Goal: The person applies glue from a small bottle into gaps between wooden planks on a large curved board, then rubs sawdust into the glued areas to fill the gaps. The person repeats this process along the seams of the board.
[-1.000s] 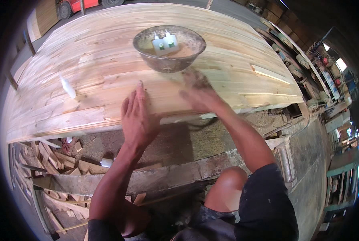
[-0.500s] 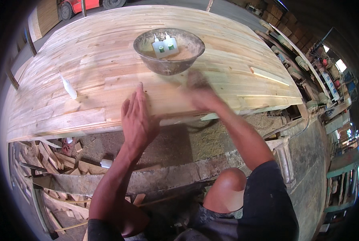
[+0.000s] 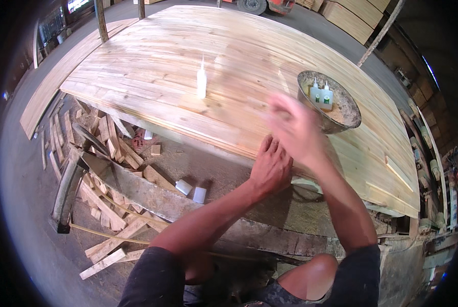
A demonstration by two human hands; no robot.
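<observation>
My left hand point(image 3: 272, 166) rests at the near edge of a large pale wooden panel point(image 3: 152, 84) made of many strips, its fingers laid on the wood and nothing seen in them. Just above and to its right is my right hand point(image 3: 296, 128), raised over the panel and smeared by motion, so its grip cannot be made out. A worn dark bowl point(image 3: 336, 121) stands close to the right hand, with two translucent bottles point(image 3: 321, 96) with green labels inside. Left of both hands, a white nozzle bottle point(image 3: 201, 84) stands upright on the panel.
A narrow wood strip point(image 3: 399, 173) lies on the panel's right side. Below the near edge are a metal beam point(image 3: 131, 187), scattered wood offcuts point(image 3: 103, 225) and small white bottles point(image 3: 184, 187). Posts point(image 3: 101, 20) rise along the far side, and a red vehicle point(image 3: 280, 6) stands beyond.
The view has turned left, so the panel and bowl appear farther right. My right hand has come up close to my left hand. The left hand's fingers look more bent.
</observation>
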